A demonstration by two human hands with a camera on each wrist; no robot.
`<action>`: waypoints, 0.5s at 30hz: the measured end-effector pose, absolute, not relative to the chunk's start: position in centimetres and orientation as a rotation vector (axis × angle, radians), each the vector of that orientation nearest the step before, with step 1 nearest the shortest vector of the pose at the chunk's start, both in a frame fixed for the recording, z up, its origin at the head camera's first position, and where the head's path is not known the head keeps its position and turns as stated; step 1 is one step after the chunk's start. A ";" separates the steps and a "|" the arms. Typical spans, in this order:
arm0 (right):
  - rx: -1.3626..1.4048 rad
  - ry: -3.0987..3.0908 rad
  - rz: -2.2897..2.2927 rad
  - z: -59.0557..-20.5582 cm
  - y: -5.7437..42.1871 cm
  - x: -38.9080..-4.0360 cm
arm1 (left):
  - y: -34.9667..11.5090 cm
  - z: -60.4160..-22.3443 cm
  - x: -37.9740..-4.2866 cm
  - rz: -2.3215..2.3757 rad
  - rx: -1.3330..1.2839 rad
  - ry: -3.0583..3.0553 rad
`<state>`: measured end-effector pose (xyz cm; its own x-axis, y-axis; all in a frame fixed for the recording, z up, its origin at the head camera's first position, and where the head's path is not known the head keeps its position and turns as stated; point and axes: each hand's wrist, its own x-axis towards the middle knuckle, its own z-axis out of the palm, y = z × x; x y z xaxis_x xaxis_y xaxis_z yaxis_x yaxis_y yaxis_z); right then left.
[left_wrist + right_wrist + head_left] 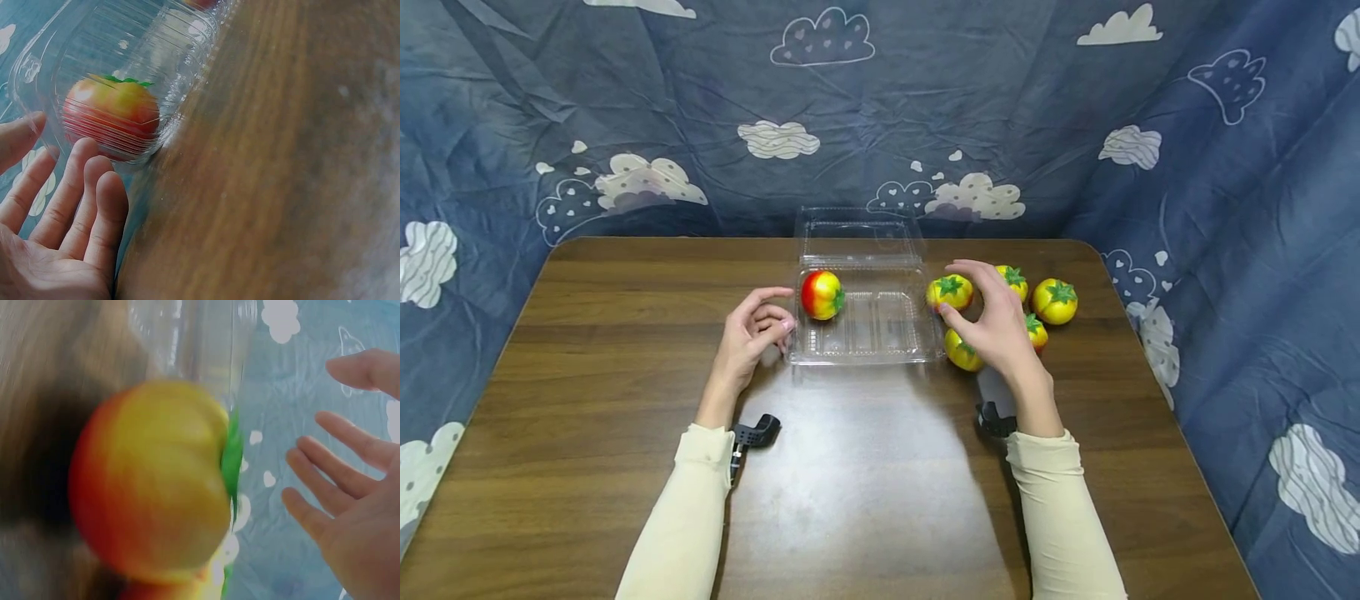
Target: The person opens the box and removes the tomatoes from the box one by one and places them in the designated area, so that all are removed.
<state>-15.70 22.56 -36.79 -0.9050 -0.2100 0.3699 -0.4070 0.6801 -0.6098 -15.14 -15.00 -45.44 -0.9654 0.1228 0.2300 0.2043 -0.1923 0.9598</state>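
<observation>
A clear hinged plastic box (880, 354) stands on the table with its lid raised at the back. One red and yellow toy tomato (822, 295) with a green leafy top lies in its left part. My left hand (751, 335) is at the box's left side, fingers loosely bent and fingertips right at the clear wall (53, 134). Over the group of tomatoes to the right of the box hovers my right hand (996, 321), its thumb and fingers spread. A yellow tomato (950, 292) shows between thumb and forefinger. In the right wrist view the fingers stand apart from a large near tomato (150, 481).
Around the right hand lie more tomatoes: one at the front (962, 352), one at the far right (1055, 302), and others partly hidden behind the hand. Each wrist wears a black camera mount (758, 432). A blue cloud-print cloth (715, 108) hangs behind the brown table (850, 483).
</observation>
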 end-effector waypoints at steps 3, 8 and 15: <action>0.521 -2.665 1.046 -36.9 21.7 -15.8 | -15.0 -45.6 -15.1 -2.354 -0.388 -1.969; 0.551 -2.743 1.056 -37.1 20.3 -15.8 | -15.0 -45.8 -15.0 -2.349 -0.381 -1.978; 0.556 -2.781 1.078 -36.8 17.8 -16.7 | -15.0 -45.5 -15.2 -2.349 -0.396 -1.973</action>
